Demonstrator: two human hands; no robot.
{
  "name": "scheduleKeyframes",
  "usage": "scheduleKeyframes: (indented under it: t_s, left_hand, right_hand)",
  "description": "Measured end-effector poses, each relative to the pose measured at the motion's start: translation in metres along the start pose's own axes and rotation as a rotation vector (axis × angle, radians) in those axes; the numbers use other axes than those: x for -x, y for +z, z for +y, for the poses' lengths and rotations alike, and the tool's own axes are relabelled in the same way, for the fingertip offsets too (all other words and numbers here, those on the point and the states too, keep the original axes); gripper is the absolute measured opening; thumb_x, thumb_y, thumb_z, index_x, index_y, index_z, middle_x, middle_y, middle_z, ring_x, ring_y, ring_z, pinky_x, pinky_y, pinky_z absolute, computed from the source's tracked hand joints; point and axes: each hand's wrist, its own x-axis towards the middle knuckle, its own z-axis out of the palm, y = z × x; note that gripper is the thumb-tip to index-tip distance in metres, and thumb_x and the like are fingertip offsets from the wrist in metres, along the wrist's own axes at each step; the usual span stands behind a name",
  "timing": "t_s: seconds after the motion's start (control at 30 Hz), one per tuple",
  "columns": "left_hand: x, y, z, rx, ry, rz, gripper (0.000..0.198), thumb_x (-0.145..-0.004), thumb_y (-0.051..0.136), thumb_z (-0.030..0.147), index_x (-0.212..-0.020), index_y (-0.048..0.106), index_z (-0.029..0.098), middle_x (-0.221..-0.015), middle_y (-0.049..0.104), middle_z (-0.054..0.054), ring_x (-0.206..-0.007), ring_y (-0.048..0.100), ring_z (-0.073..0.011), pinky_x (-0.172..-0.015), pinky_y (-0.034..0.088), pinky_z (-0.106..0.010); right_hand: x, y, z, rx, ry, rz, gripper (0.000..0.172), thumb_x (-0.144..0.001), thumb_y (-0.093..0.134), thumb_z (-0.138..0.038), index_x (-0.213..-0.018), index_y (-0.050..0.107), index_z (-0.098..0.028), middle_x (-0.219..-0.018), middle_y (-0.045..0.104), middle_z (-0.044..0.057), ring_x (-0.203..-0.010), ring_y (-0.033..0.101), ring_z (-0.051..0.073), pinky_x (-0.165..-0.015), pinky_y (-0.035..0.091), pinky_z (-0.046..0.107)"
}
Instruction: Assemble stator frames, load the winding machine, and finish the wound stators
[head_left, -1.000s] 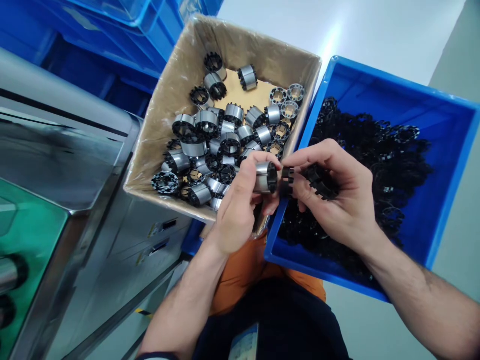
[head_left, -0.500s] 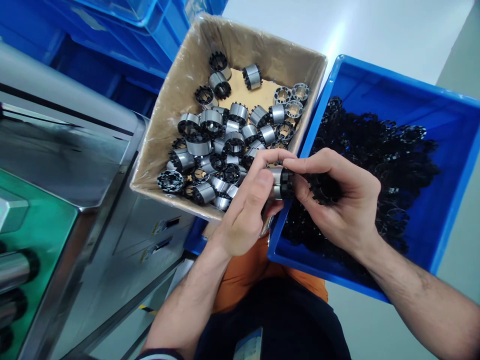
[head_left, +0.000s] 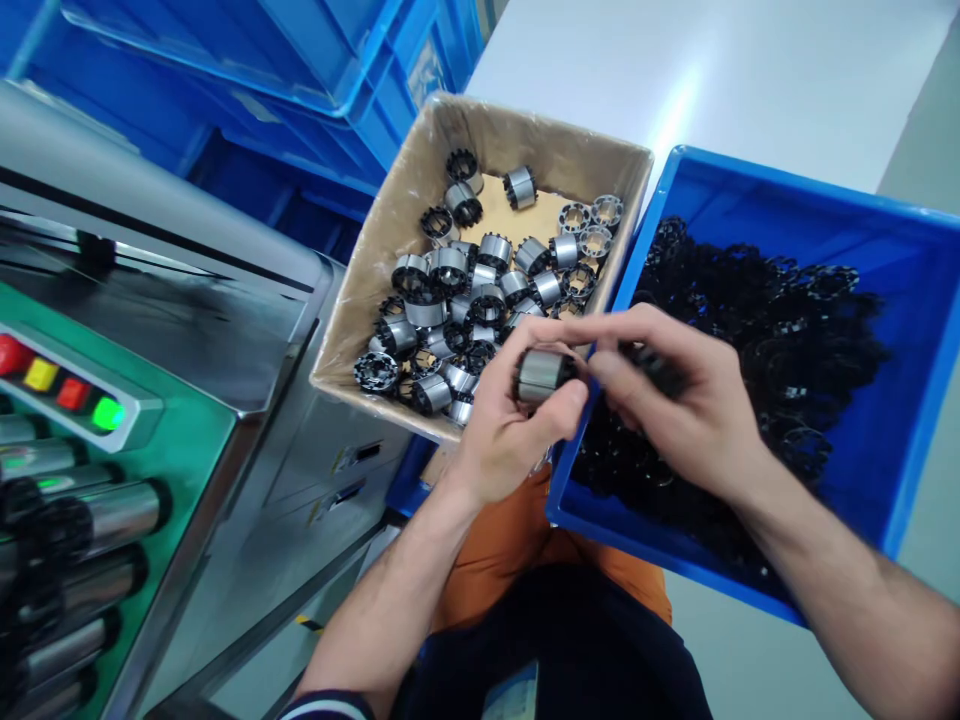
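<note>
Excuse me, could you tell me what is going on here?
A person's left hand grips a grey metal cylinder while the right hand, holding black plastic rings, meets its end with the fingertips. Behind are a cardboard box of similar cylinders and a blue bin of rings.

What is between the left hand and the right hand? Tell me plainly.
In the head view, a silver metal cylinder lies between them: the left hand grips it, and the right hand pinches its end.

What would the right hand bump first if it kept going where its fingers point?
Likely the metal cylinder held by the left hand; the right hand is right beside it, maybe touching.
</note>
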Motion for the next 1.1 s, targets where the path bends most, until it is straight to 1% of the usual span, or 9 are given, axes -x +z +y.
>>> scheduleKeyframes:
  t_s: [0.13, 0.23, 0.3, 0.4, 0.53, 0.6, 0.7, 0.93, 1.1]
  left_hand:
    - [-0.031, -0.027, 0.024, -0.557, 0.163, 0.196, 0.035, -0.114, 0.087, 0.055, -0.131, 0.071, 0.029, -0.113, 0.075, -0.005, -0.093, 0.071, -0.0229, -0.086, 0.06, -0.041]
    - [-0.078, -0.061, 0.039, -0.952, 0.173, 0.181, 0.031, -0.119, 0.072, 0.058, -0.13, 0.07, 0.029, -0.134, 0.077, -0.013, -0.129, 0.071, -0.0379, -0.122, 0.055, -0.06]
    - [-0.112, -0.083, 0.039, -1.139, 0.11, 0.122, 0.037, -0.118, 0.064, 0.063, -0.125, 0.072, 0.028, -0.13, 0.076, -0.015, -0.132, 0.065, -0.0435, -0.131, 0.046, -0.07]
    - [-0.156, -0.097, 0.027, -1.294, 0.04, 0.045, 0.053, -0.105, 0.078, 0.076, -0.127, 0.079, 0.028, -0.137, 0.073, -0.017, -0.145, 0.053, -0.0486, -0.14, 0.035, -0.078]
    - [-0.195, -0.072, 0.01, -1.332, 0.027, -0.048, 0.032, -0.104, 0.079, 0.06, -0.119, 0.087, 0.033, -0.128, 0.082, -0.01, -0.141, 0.061, -0.0436, -0.14, 0.038, -0.071]
    - [-0.21, -0.054, 0.006, -1.369, -0.053, -0.14, 0.024, -0.1, 0.077, 0.04, -0.12, 0.09, 0.033, -0.122, 0.087, -0.008, -0.133, 0.071, -0.0403, -0.134, 0.046, -0.063]
    - [-0.229, -0.038, 0.005, -1.465, -0.131, -0.2, 0.044, -0.087, 0.079, 0.02, -0.128, 0.092, 0.032, -0.13, 0.09, -0.008, -0.135, 0.078, -0.0396, -0.124, 0.056, -0.055]
    - [-0.243, -0.035, 0.006, -1.462, -0.16, -0.148, 0.031, -0.089, 0.08, 0.018, -0.112, 0.094, 0.032, -0.127, 0.092, -0.007, -0.137, 0.08, -0.0379, -0.127, 0.057, -0.049]
    - [-0.241, -0.034, 0.001, -1.323, -0.225, -0.015, 0.023, -0.082, 0.087, 0.019, -0.099, 0.093, 0.033, -0.114, 0.093, -0.001, -0.122, 0.084, -0.0328, -0.119, 0.061, -0.047]
  right_hand:
    - [-0.015, -0.017, 0.008, -0.266, 0.309, 0.117, 0.031, -0.107, 0.097, -0.06, -0.12, 0.092, -0.032, -0.076, 0.061, -0.003, -0.061, 0.056, 0.014, -0.044, 0.041, 0.021]
    - [-0.022, -0.023, 0.006, -0.453, 0.467, 0.155, 0.054, -0.099, 0.091, -0.079, -0.1, 0.086, -0.026, -0.081, 0.056, 0.0, -0.063, 0.055, 0.014, -0.04, 0.033, 0.022]
    - [-0.025, -0.025, 0.003, -0.56, 0.534, 0.156, 0.049, -0.099, 0.083, -0.073, -0.102, 0.086, -0.024, -0.085, 0.057, 0.001, -0.065, 0.058, 0.015, -0.039, 0.033, 0.022]
    - [-0.027, -0.027, -0.001, -0.575, 0.562, 0.168, 0.031, -0.089, 0.087, -0.039, -0.117, 0.087, -0.026, -0.09, 0.063, 0.0, -0.074, 0.062, 0.015, -0.044, 0.035, 0.02]
    - [-0.029, -0.031, 0.003, -0.52, 0.504, 0.166, 0.06, -0.079, 0.094, -0.024, -0.136, 0.081, -0.031, -0.088, 0.066, -0.005, -0.071, 0.063, 0.013, -0.044, 0.031, 0.017]
    - [-0.029, -0.033, 0.008, -0.49, 0.502, 0.211, 0.059, -0.072, 0.099, -0.023, -0.126, 0.075, -0.031, -0.085, 0.069, -0.006, -0.067, 0.064, 0.012, -0.043, 0.03, 0.016]
    - [-0.03, -0.036, 0.015, -0.454, 0.504, 0.285, 0.053, -0.066, 0.104, -0.026, -0.104, 0.066, -0.028, -0.088, 0.076, -0.004, -0.065, 0.069, 0.012, -0.041, 0.034, 0.016]
    - [-0.034, -0.041, 0.016, -0.436, 0.412, 0.222, 0.047, -0.082, 0.109, -0.04, -0.125, 0.093, -0.028, -0.096, 0.076, 0.0, -0.079, 0.076, 0.015, -0.047, 0.051, 0.019]
    - [-0.032, -0.035, 0.012, -0.51, 0.351, 0.2, 0.047, -0.083, 0.112, -0.04, -0.116, 0.079, -0.029, -0.084, 0.07, -0.008, -0.055, 0.063, 0.009, -0.038, 0.042, 0.018]
